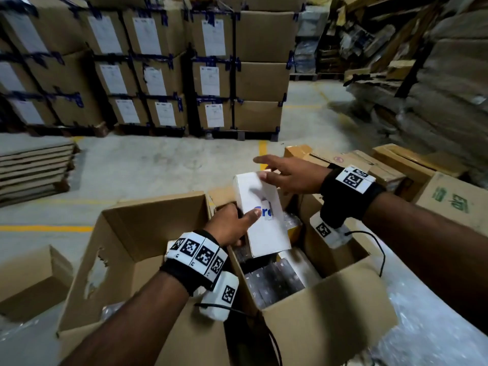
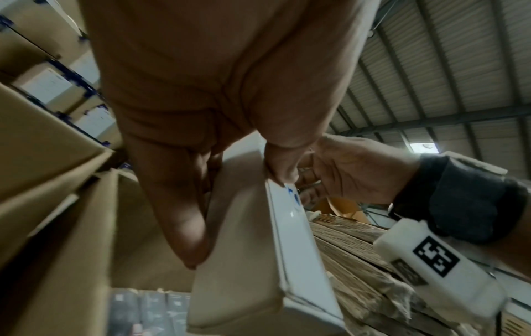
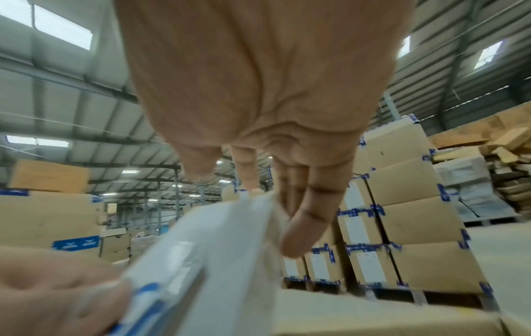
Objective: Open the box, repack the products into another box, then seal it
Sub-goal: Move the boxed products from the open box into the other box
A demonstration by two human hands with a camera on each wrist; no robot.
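Left hand (image 1: 232, 223) clamped on the lower end of a white product carton (image 1: 260, 212) with blue lettering: thumb on the printed face, fingers curled behind. Carton tilted, held over the open source box (image 1: 327, 299), which sits at 5 o'clock in the head view and holds dark packs (image 1: 274, 278).

Right hand (image 1: 287, 175) at the carton's top end, about 1 o'clock from the left hand. Fingers straight and spread, tips against the top edge; steadying, not gripping.

Open receiving box (image 1: 148, 233) just beside the source box, at 9 o'clock of the carton. Its contents are not visible.

Judgement: a product is mid-transfer. To do it well:
- Take the weight on the left hand and guide with the right.
- Clear the shared flap (image 1: 203, 204) before lowering.
- Set the carton flat against a wall so later ones stack square.
- Risk: the one-ended hold lets the carton swing.
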